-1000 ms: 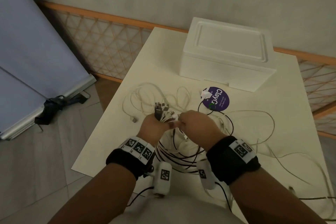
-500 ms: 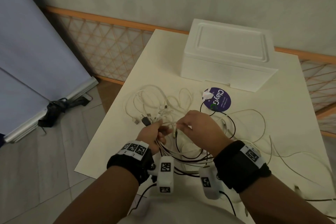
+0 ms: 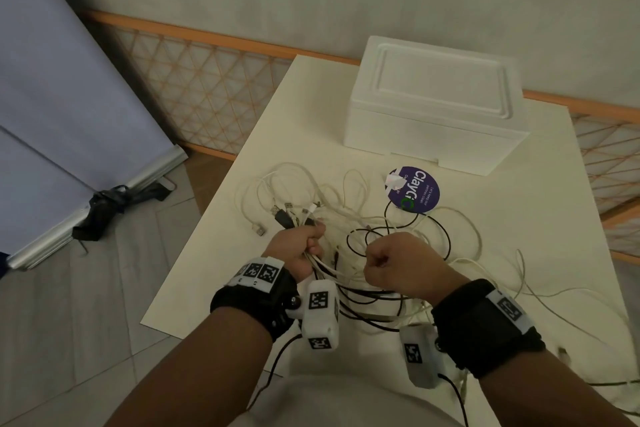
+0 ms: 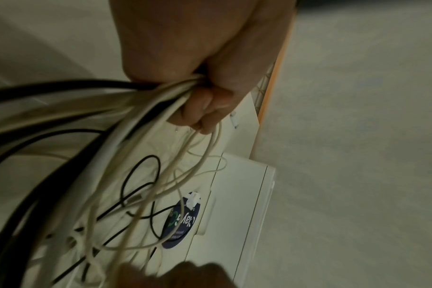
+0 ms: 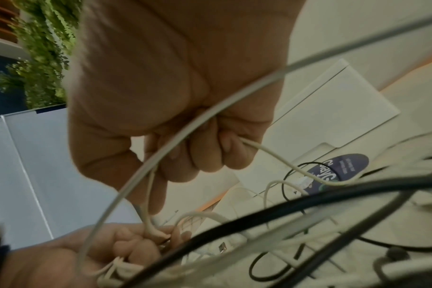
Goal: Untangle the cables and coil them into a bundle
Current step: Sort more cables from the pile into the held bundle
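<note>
Head view: left hand (image 3: 300, 246) clenches a bunch of cables (image 3: 332, 218) above the table (image 3: 540, 218), plugs fanning past its knuckles. Right hand (image 3: 398, 262), fisted beside it, grips one white cable (image 5: 271, 154). Foam box (image 3: 436, 108) and purple sticker (image 3: 417, 192) sit behind.

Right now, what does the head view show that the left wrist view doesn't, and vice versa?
Head only: the connector ends fanning out past the left hand, the right hand gripping a cable, and the whole table.
Left wrist only: the left hand's fingers curled round the black and white cables.
Both: the purple sticker and the white foam box.
</note>
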Demonstrator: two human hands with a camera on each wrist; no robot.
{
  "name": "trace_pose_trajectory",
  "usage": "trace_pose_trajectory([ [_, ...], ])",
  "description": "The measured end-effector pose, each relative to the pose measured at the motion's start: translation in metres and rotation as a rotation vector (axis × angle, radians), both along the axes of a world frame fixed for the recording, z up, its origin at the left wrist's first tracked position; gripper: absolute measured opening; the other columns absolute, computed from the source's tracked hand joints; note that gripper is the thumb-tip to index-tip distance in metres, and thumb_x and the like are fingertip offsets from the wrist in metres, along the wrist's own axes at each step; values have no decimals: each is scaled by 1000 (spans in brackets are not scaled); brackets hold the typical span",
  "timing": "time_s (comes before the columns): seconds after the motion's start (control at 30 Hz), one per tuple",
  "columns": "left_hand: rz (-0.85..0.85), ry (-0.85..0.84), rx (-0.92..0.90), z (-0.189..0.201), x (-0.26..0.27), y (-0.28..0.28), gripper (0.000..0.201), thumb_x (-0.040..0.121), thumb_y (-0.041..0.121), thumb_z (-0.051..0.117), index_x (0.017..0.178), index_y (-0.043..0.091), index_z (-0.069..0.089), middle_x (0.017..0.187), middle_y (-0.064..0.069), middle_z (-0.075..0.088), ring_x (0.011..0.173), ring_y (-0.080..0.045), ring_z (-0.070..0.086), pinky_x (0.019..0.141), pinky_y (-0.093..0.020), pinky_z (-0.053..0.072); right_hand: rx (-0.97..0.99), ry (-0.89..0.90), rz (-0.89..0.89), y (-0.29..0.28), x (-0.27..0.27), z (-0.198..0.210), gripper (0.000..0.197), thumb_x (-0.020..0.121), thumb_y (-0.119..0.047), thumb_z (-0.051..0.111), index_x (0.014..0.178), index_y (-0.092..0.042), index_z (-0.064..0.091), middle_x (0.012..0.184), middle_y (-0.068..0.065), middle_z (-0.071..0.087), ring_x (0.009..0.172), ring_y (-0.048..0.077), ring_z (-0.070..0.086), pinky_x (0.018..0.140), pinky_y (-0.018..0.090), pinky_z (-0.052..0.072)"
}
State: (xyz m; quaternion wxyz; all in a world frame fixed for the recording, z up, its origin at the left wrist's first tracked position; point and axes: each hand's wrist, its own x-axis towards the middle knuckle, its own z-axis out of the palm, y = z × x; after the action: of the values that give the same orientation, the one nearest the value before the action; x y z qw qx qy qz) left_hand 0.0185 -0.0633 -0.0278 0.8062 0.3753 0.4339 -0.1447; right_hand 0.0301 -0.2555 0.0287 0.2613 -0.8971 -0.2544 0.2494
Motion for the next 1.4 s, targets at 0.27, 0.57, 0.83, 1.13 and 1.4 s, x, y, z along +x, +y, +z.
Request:
trace_pose_trajectory([
  [0.27,106,-7,44,-7,5,10,25,97,9,50,73,6,55,64,-2,54,26,-3,29,29,-15,26,-61,142,6,-28,11,8,26,62,-18,63,47,-15,42,46,-6,38,46,4,37,50,25,33],
  [0.57,82,-7,172,1,2,-6,18,91,14,62,74,10,60,76,-2,63,27,-3,28,31,-14,26,-439,-406,47,-14,23,7,25,82,-30,53,102,-26,67,104,-4,62,101,20,57,86,35,45],
  [0.83,85,-16,212,9,-12,-19,6,85,10,65,84,4,67,79,-9,65,33,-8,28,35,-18,25,-184,-193,-11,55,5,-12,28,98,-29,47,114,-7,52,109,12,62,102,27,57,74,31,36],
  [1.13,171,-12,301,23,5,-3,9,82,18,71,76,12,69,58,0,52,34,-10,23,36,-19,21,-77,-321,-145,36,-2,10,28,95,-39,48,117,-25,60,104,0,69,99,21,62,77,31,47],
  [1.4,142,-31,372,32,23,-8,15,84,17,66,76,5,64,51,3,43,33,-8,23,36,-18,18,204,-532,-255,14,4,25,21,90,-30,54,91,-18,71,81,-2,72,74,21,65,61,31,51],
])
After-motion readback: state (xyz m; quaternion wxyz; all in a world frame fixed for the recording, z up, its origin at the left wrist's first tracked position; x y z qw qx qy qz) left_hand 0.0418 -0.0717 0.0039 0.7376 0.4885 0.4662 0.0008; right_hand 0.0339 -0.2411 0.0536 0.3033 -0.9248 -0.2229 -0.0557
